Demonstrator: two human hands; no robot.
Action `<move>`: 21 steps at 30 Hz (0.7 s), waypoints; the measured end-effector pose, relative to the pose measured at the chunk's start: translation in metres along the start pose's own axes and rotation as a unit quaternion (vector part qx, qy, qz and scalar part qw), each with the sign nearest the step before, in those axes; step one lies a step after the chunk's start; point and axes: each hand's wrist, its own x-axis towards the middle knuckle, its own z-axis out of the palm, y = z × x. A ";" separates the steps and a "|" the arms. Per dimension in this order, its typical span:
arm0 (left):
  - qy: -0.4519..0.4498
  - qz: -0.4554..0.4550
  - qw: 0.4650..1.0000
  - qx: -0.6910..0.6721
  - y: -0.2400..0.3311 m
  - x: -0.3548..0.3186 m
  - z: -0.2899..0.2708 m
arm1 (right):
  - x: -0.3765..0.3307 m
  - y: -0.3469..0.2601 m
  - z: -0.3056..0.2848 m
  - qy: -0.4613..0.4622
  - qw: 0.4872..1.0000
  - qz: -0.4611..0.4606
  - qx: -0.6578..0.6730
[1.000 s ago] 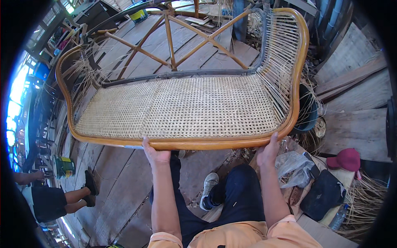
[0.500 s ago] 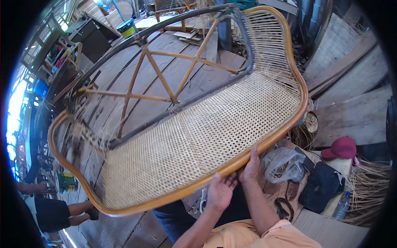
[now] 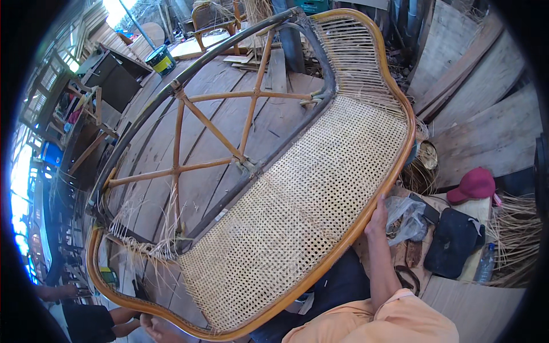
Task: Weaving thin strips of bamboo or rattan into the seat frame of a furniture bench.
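A large rattan furniture frame (image 3: 309, 280) tilts across the view, with a glossy orange-brown curved rim and dark inner poles. Woven cane mesh (image 3: 286, 200) fills its near side, while loose strands stick out at the left corner and close-set strands span the far right end. My right hand (image 3: 377, 218) grips the rim at the right, thumb on the upper side. At the lower left, my left hand (image 3: 160, 328) is partly cut off by the picture's edge, its fingers curled against the rim.
At the right lie a clear plastic bag (image 3: 409, 220), a maroon cap (image 3: 473, 186), a dark cloth bag (image 3: 453, 243), a plastic bottle (image 3: 486, 264) and cane strips (image 3: 517, 240). Boards (image 3: 480, 108) lean behind them. Another person's legs (image 3: 123, 323) show lower left; a paint bucket (image 3: 160, 60) stands farther off.
The frame has swung, its left end coming down nearer me. My left hand has gone from the middle of the rim to its lower left; my right hand has shifted farther right along it.
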 end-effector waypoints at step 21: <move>-0.163 -0.419 0.867 -0.216 -0.191 -0.042 0.014 | 0.000 0.026 -0.016 -0.071 0.994 -0.039 -0.079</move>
